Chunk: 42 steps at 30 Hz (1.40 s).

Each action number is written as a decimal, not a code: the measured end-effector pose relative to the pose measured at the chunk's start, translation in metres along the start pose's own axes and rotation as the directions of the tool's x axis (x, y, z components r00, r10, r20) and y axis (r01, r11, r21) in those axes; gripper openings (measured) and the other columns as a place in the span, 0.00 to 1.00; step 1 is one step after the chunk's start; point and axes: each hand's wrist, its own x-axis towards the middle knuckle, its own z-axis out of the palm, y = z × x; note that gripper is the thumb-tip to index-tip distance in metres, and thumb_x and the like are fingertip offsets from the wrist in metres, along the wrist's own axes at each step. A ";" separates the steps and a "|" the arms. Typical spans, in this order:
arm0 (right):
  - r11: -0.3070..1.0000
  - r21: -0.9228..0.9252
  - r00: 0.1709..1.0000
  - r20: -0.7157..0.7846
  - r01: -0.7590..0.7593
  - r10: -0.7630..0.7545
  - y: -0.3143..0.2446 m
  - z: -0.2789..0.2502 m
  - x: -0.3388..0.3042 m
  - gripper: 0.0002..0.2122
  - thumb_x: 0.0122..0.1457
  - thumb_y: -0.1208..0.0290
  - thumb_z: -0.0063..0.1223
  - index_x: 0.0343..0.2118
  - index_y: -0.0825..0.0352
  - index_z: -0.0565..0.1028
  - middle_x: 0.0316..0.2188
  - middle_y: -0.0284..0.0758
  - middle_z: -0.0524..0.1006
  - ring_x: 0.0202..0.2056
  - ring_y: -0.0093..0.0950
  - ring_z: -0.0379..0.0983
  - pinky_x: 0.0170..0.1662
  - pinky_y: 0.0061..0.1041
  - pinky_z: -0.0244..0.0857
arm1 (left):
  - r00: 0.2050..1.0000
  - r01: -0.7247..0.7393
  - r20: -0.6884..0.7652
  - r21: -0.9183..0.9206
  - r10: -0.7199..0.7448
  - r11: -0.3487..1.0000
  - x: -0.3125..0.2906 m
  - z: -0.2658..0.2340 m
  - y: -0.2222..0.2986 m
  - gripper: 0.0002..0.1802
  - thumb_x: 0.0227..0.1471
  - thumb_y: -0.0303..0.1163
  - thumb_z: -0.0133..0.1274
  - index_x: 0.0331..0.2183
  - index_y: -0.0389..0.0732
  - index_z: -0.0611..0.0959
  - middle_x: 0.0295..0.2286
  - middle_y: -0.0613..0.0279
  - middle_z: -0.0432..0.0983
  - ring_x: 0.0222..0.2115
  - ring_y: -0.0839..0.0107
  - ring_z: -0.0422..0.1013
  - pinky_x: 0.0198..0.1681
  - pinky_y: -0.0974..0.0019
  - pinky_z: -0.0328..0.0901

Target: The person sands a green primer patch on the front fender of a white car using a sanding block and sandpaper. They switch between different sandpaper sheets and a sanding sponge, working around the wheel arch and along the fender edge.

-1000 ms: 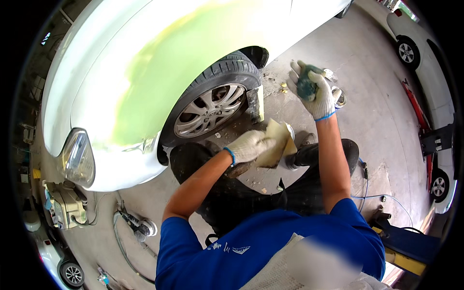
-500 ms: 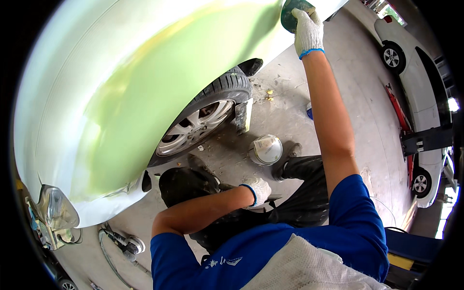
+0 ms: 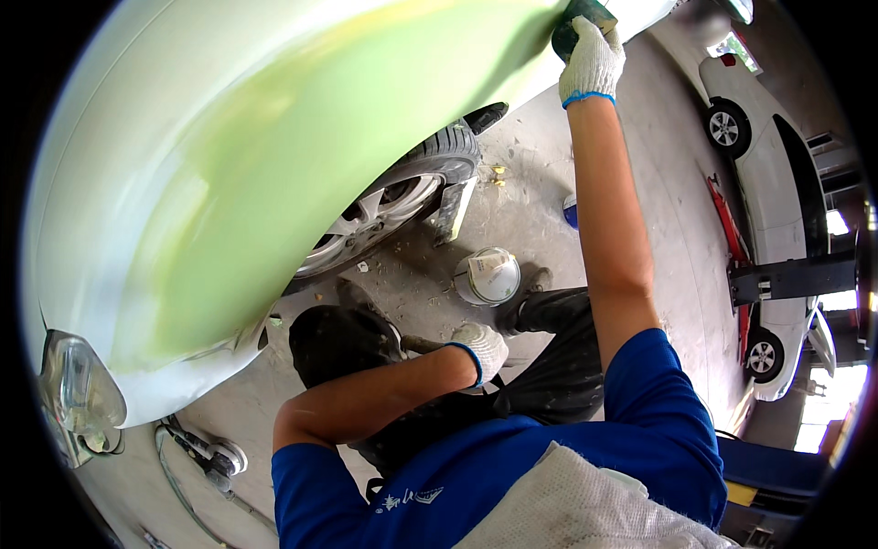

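Sanding block (image 3: 574, 26) is now way up on the car's fender (image 3: 274, 174), right hand (image 3: 593, 60) gripping it against the green-coated panel; a second ago it was down low near the wheel (image 3: 384, 215). Left hand (image 3: 482, 350) has dropped to the knee, loosely curled, holding nothing I can see. Count: one block, two gloves, one bucket (image 3: 487, 277) on the floor.
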 end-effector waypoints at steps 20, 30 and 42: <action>0.853 0.307 0.902 0.048 -0.423 0.430 -0.050 -0.044 0.009 0.14 0.62 0.72 0.48 0.47 0.75 0.68 0.41 0.44 0.73 0.36 0.34 0.72 0.37 0.34 0.69 | 0.999 -0.008 -0.035 -0.029 0.007 1.000 -0.009 0.010 -0.009 0.13 0.50 0.32 0.55 0.36 0.41 0.89 0.34 0.49 0.84 0.38 0.52 0.81 0.36 0.49 0.75; 0.996 -0.079 0.998 -0.049 -0.052 0.048 -0.019 -0.036 0.018 0.13 0.57 0.80 0.59 0.45 0.72 0.77 0.40 0.40 0.80 0.40 0.34 0.80 0.43 0.36 0.78 | 1.000 -0.005 0.000 -0.029 0.005 1.000 -0.005 0.008 -0.006 0.14 0.45 0.32 0.61 0.37 0.40 0.89 0.35 0.49 0.84 0.38 0.53 0.81 0.36 0.49 0.75; 0.997 -0.009 0.989 -0.125 -0.081 0.079 -0.001 0.000 0.019 0.08 0.60 0.81 0.47 0.40 0.64 0.74 0.33 0.36 0.78 0.31 0.31 0.77 0.34 0.34 0.74 | 0.999 0.024 -0.046 -0.037 -0.026 0.999 0.000 0.017 -0.007 0.13 0.50 0.33 0.55 0.36 0.41 0.89 0.34 0.51 0.85 0.37 0.53 0.81 0.34 0.48 0.74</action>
